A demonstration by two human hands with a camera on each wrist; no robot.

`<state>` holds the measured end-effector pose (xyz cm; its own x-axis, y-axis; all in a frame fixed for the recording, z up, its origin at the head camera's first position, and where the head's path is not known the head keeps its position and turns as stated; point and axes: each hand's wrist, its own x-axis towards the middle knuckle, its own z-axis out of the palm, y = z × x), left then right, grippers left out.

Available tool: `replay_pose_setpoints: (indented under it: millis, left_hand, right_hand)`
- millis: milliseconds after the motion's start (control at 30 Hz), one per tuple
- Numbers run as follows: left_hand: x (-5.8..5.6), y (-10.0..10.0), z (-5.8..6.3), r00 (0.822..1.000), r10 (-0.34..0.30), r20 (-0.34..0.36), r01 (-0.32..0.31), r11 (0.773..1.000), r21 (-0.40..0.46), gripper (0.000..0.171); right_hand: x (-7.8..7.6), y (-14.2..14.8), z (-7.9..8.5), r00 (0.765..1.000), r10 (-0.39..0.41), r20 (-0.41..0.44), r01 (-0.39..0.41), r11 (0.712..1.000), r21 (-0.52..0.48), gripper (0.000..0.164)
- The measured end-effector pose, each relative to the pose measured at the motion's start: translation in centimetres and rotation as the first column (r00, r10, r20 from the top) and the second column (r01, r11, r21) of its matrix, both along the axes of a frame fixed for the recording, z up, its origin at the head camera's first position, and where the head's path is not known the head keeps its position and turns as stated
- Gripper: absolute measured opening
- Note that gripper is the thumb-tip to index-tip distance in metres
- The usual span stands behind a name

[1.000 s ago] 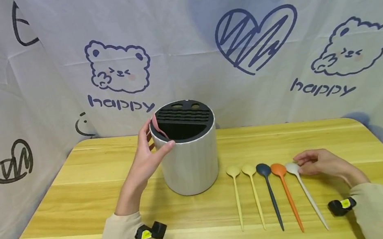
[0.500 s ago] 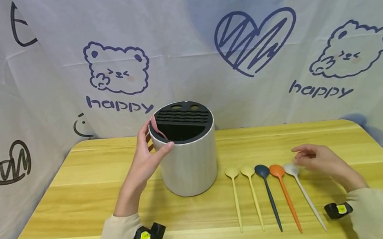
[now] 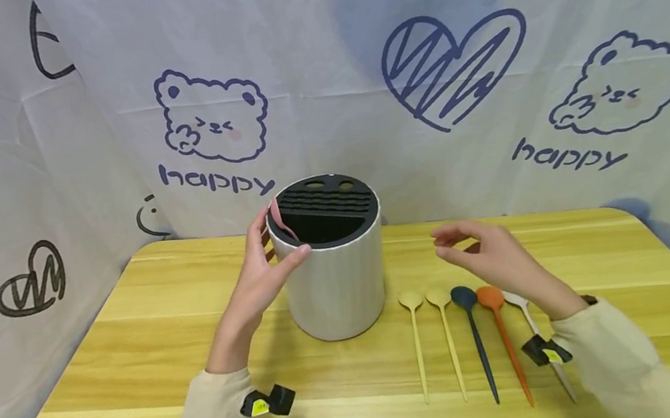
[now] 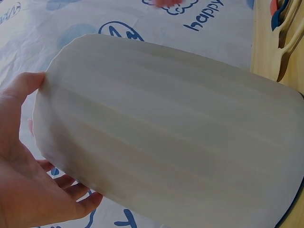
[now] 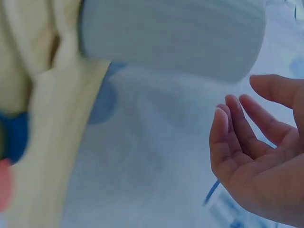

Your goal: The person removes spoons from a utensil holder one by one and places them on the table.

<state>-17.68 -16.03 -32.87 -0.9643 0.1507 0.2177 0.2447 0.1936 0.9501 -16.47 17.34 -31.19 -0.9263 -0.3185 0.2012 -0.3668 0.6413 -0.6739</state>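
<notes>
My left hand [image 3: 250, 286] grips a white ribbed utensil holder [image 3: 336, 292] at its rim, thumb in front and fingers round the far left side. A pink utensil [image 3: 278, 216] leans in the open section of the black slotted top. My right hand [image 3: 494, 254] is in the air to the right of the holder, fingers loosely bent and holding nothing. Below it lie two yellow spoons [image 3: 411, 300], a navy spoon [image 3: 464, 298], an orange spoon [image 3: 490, 298] and a white spoon [image 3: 530, 319], the last partly hidden by my right hand and wrist.
The spoons lie side by side on a wooden table [image 3: 121, 385], bowls away from me. A white cloth [image 3: 322, 124] with printed bears and hearts hangs behind the table and at its sides.
My right hand has left its place beside the white spoon's bowl, rising and moving left towards the holder. The spoons stay put, and my left hand keeps its grip on the holder.
</notes>
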Motion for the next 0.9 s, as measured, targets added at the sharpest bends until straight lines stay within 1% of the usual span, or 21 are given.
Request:
replay_pose_setpoints:
  millis: [133, 233, 300, 500, 633, 733, 833, 900]
  left_hand:
    - [0.0, 0.0, 0.0, 1.000, -0.002, 0.003, 0.002, 1.000, -0.002, 0.087]
    - [-0.1, -0.1, 0.0, 1.000, 0.001, 0.004, -0.001, 1.000, -0.002, 0.086]
    - [-0.1, -0.1, 0.0, 1.000, -0.002, 0.007, 0.002, 1.000, -0.003, 0.086]
    - [-0.1, 0.1, 0.1, 1.000, -0.007, 0.014, 0.008, 1.000, -0.010, 0.088]
    - [-0.2, 0.1, 0.2, 1.000, -0.013, 0.017, 0.013, 1.000, -0.008, 0.088]
    - [-0.2, 0.1, 0.3, 1.000, -0.019, 0.017, 0.019, 1.000, -0.004, 0.087]
    - [-0.2, 0.1, 0.3, 1.000, -0.023, 0.020, 0.023, 1.000, 0.002, 0.086]
    - [-0.2, 0.1, 0.3, 0.999, -0.028, 0.020, 0.028, 1.000, 0.004, 0.087]
  right_hand:
    - [-0.9, -2.6, 2.5, 0.995, 0.081, -0.055, -0.082, 0.997, -0.001, 0.028]
    - [-1.7, -4.4, 4.0, 0.988, 0.139, -0.073, -0.139, 0.990, 0.000, 0.030]
    - [-2.1, -5.4, 4.8, 0.984, 0.160, -0.074, -0.160, 0.987, 0.003, 0.033]
    - [-2.9, -7.8, 6.9, 0.977, 0.210, -0.030, -0.209, 0.978, 0.015, 0.043]
    - [-3.8, -9.0, 7.9, 0.971, 0.238, -0.004, -0.238, 0.971, 0.033, 0.042]
    - [-4.5, -10.1, 8.3, 0.973, 0.229, 0.036, -0.231, 0.971, 0.053, 0.040]
    - [-4.8, -11.2, 8.7, 0.969, 0.233, 0.077, -0.238, 0.969, 0.071, 0.038]
    - [-5.0, -11.7, 8.9, 0.966, 0.242, 0.089, -0.248, 0.966, 0.072, 0.037]
